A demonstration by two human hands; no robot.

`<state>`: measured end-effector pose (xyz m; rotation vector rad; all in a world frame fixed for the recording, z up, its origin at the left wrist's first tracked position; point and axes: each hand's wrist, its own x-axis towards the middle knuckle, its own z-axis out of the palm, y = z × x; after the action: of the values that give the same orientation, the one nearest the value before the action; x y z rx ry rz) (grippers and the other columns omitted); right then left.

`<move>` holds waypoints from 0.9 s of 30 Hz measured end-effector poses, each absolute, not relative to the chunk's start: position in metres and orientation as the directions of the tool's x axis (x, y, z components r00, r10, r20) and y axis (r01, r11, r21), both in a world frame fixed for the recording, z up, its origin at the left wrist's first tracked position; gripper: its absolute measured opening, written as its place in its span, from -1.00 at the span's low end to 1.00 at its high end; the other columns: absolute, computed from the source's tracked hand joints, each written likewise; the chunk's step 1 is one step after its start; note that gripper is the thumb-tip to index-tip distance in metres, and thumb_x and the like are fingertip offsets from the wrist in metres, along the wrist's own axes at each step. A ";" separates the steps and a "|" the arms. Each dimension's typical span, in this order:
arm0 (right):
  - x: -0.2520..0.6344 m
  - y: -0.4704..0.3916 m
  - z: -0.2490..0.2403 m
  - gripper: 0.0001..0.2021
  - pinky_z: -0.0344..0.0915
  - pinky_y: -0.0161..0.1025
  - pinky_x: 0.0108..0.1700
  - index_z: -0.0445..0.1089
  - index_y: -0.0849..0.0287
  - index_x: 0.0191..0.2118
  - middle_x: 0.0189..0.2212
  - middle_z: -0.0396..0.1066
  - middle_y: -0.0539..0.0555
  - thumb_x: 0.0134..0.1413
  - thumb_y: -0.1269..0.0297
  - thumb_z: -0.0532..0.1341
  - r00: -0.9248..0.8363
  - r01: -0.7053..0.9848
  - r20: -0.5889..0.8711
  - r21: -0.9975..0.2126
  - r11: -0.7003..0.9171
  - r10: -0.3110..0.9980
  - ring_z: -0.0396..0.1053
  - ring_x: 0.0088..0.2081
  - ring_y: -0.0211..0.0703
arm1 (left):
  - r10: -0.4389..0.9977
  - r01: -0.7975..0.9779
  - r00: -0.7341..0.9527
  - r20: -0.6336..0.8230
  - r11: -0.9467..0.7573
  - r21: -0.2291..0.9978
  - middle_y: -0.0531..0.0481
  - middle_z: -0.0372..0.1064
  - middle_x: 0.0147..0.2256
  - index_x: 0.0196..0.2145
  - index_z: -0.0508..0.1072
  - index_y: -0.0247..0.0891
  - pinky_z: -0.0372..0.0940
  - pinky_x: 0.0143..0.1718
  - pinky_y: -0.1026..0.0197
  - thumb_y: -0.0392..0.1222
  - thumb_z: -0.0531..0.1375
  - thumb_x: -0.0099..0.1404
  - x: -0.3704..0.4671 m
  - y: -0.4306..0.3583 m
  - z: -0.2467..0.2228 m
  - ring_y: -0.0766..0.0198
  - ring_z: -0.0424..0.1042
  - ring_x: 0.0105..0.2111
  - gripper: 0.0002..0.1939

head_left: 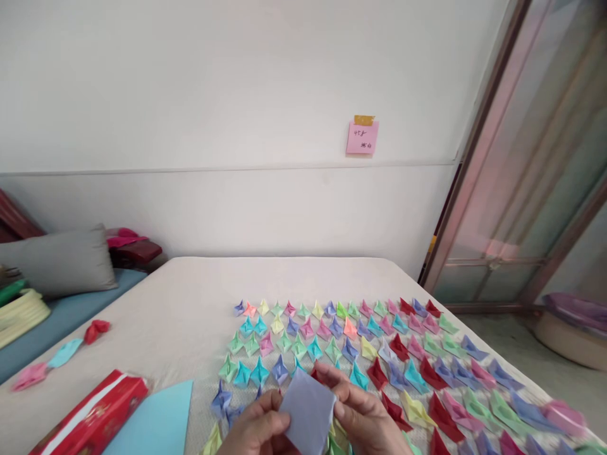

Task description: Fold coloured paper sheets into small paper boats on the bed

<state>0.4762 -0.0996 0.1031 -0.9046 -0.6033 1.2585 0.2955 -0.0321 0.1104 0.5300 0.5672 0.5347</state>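
Observation:
Between my two hands is a lavender square of folded paper [309, 412], tilted so one corner points up. My left hand [263, 424] pinches its left edge with thumb and fingers. On the opposite edge, my right hand [358, 414] grips it the same way. Behind and around the hands, rows of small folded paper pieces [260, 371] in many colours cover the right part of the table. Some of these are hidden by my hands and the paper. A light blue sheet [159, 420] lies flat to the left of my left hand.
A red package [97, 414] overlaps the blue sheet. Pink [31, 375], light blue [65, 352] and red [97, 330] crumpled pieces lie near the table's left edge. A pink note [362, 137] is taped to the wall. A grey cushion [61, 259] rests at left, a lidded tub [576, 328] at right.

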 end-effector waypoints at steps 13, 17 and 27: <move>0.484 -0.106 0.111 -0.72 0.22 -0.34 -0.44 0.51 0.20 -0.46 -0.63 0.49 0.00 -0.11 0.06 0.43 -0.017 -0.436 -0.062 -0.898 -0.064 0.998 0.40 -0.58 -0.26 | 0.837 -0.200 0.507 -0.206 0.347 0.916 0.09 0.34 -0.50 -0.62 0.22 -0.20 0.14 -0.53 0.27 0.00 0.41 -0.10 0.294 -0.027 0.111 0.34 0.20 -0.57 -0.58; 0.480 -0.100 0.103 -0.61 0.17 -0.33 -0.45 0.42 0.22 -0.48 -0.60 0.41 -0.04 -0.28 0.01 0.48 0.016 -0.435 -0.041 -0.900 -0.030 0.999 0.33 -0.56 -0.27 | 0.899 -0.106 0.423 -0.114 0.174 0.979 -0.07 0.46 -0.27 -0.62 0.25 -0.23 0.17 -0.51 0.29 -0.12 0.36 -0.03 0.294 -0.030 0.117 0.32 0.28 -0.52 -0.67; 0.464 -0.092 0.094 -0.65 0.04 -0.36 -0.48 0.28 0.13 -0.38 -0.57 0.41 -0.09 -0.28 0.24 0.45 0.291 -0.433 -0.054 -0.898 0.081 0.955 0.21 -0.54 -0.30 | 0.971 -0.131 0.224 -0.078 0.110 0.985 -0.14 0.52 -0.21 -0.31 0.39 -0.23 0.37 -0.46 0.21 -0.16 0.43 -0.08 0.303 -0.042 0.131 0.19 0.52 -0.50 -0.61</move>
<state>0.4640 -0.0918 0.0944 -0.9896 -0.6681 1.1617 0.3033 -0.0419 0.1314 1.1326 0.9888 1.0447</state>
